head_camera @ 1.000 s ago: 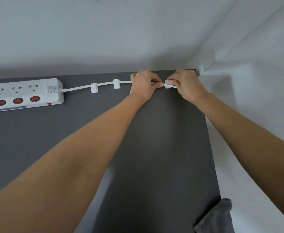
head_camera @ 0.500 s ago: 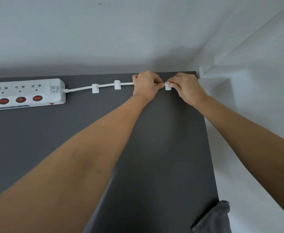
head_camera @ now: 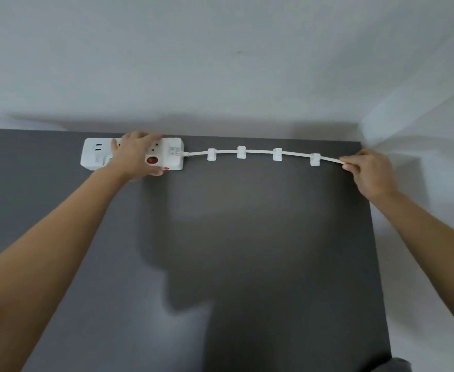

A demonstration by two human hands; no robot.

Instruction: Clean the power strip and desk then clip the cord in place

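A white power strip (head_camera: 172, 154) with red switches lies at the back of the dark grey desk (head_camera: 247, 251), against the wall. My left hand (head_camera: 134, 157) lies flat over its middle, thumb on the near edge, covering most sockets. Its white cord (head_camera: 258, 151) runs right through several white clips (head_camera: 241, 152) stuck to the desk. My right hand (head_camera: 368, 173) pinches the cord just past the rightmost clip (head_camera: 315, 159), near the desk's right edge.
A white wall rises directly behind the desk, and another white surface meets it at the right corner. A bit of grey cloth (head_camera: 401, 365) shows at the bottom right, off the desk's edge.
My left hand has left the cord by the last clip and moved left onto the power strip. My right hand now pinches the cord end beyond the clip. The view has shifted left.
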